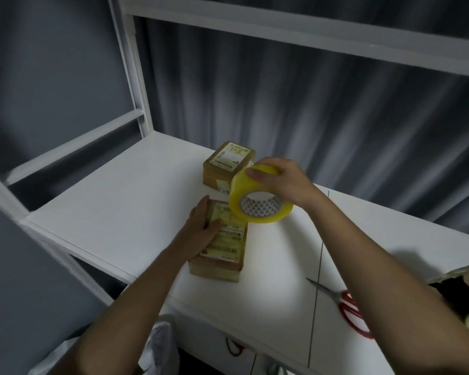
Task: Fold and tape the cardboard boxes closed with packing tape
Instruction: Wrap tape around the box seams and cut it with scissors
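Observation:
A small brown cardboard box [224, 247] with a printed label lies on the white table [125, 212], near its middle. My left hand [201, 226] rests flat on the box's left top, fingers straight. My right hand [278, 178] grips a yellow roll of packing tape [257, 201] from above and holds it in the air just above the box's far right corner. A second closed, labelled box [228, 163] sits behind on the table.
Red-handled scissors [347, 307] lie on the table at the right, partly under my right forearm. An open cardboard box [466, 282] shows at the right edge. White shelf frame posts [136, 77] stand at the left and back. A grey curtain hangs behind.

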The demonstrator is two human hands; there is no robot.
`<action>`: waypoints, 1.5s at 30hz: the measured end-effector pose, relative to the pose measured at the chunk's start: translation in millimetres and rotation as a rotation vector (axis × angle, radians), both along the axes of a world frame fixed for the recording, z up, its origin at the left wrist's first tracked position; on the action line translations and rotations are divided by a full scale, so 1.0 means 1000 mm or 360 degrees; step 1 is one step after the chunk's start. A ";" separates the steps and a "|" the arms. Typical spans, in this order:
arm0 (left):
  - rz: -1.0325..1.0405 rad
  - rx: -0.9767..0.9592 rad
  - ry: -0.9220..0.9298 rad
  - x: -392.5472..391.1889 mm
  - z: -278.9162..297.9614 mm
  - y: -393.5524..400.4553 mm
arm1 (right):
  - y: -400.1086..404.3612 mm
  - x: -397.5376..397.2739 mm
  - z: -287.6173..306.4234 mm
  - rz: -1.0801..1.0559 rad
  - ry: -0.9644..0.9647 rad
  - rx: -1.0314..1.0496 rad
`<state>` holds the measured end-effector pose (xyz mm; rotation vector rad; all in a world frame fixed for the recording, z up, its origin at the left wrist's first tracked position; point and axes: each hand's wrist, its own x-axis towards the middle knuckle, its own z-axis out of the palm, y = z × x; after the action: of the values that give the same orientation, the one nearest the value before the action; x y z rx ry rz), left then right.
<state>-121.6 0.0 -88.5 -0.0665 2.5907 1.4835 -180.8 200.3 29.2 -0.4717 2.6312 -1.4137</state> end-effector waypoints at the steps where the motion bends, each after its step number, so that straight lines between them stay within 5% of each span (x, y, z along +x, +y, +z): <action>1: 0.0003 -0.0007 -0.0003 -0.001 -0.003 -0.002 | -0.003 -0.001 0.002 0.0015 0.0024 0.0034; 7: -0.0062 0.0038 -0.0031 -0.006 -0.014 -0.008 | -0.003 -0.003 0.006 0.0057 0.0058 0.0193; 10: -0.0101 0.0065 -0.0068 -0.014 -0.024 -0.014 | 0.021 -0.008 0.001 -0.0037 0.0168 0.0650; 15: -0.0144 -0.0004 -0.0059 -0.008 -0.010 -0.003 | 0.057 0.005 -0.039 -0.0058 -0.0061 0.1330; 22: -0.0309 -0.1027 0.0334 -0.010 -0.009 -0.002 | 0.038 0.008 -0.061 -0.0056 0.0012 0.1582; 24: -0.0309 -0.0808 0.0255 -0.012 -0.010 0.001 | 0.032 0.007 -0.064 -0.0020 0.0026 0.1671; 28: 0.0014 0.0113 -0.0013 -0.018 0.003 -0.004 | 0.021 0.006 -0.066 0.0021 0.0045 0.1803; 31: 0.0095 -0.0216 0.0109 -0.025 0.014 0.003 | 0.018 0.006 -0.067 0.0033 0.0081 0.1847; 34: -0.0091 -0.0876 -0.0090 -0.023 0.023 0.034 | 0.015 0.008 -0.069 0.0068 0.0164 0.1934; 37: -0.0184 -0.1171 -0.0277 -0.012 0.022 0.058 | 0.016 0.007 -0.063 0.0110 0.0088 0.1832; 45: -0.0156 -0.1119 -0.0175 -0.011 0.016 0.054 | 0.082 0.005 -0.059 -0.0141 -0.0416 0.0883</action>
<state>-132.2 54.3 -72.3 -0.0947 2.8301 0.4667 -175.4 282.0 -30.3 -0.0964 2.6812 -0.6461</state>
